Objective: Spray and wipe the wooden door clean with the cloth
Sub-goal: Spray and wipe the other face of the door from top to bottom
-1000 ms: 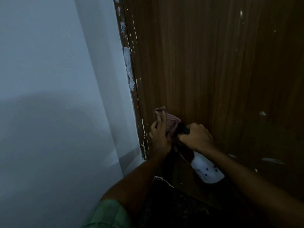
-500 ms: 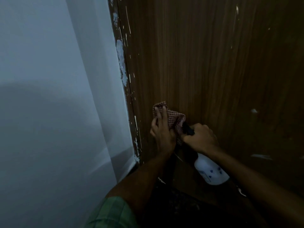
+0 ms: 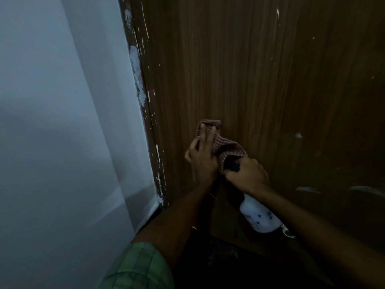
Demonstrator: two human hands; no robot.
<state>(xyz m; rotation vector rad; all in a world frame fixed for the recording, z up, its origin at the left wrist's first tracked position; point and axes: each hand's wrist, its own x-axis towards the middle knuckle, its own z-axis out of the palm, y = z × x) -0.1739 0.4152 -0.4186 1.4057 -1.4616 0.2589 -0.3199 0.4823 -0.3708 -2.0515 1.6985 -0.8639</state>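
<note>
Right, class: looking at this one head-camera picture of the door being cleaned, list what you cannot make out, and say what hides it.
- Spray bottle nozzle and trigger: head view, covered by the right hand.
- Bottle label: head view, too small and dim to read.
- Door surface under the cloth: head view, hidden by the cloth and the left hand.
- Door's top and right side: cut off by the picture edges.
- Floor below: too dark.

Cloth (image 3: 218,142) on door (image 3: 250,80), bottle (image 3: 258,215) right, wall (image 3: 62,122) left.
</note>
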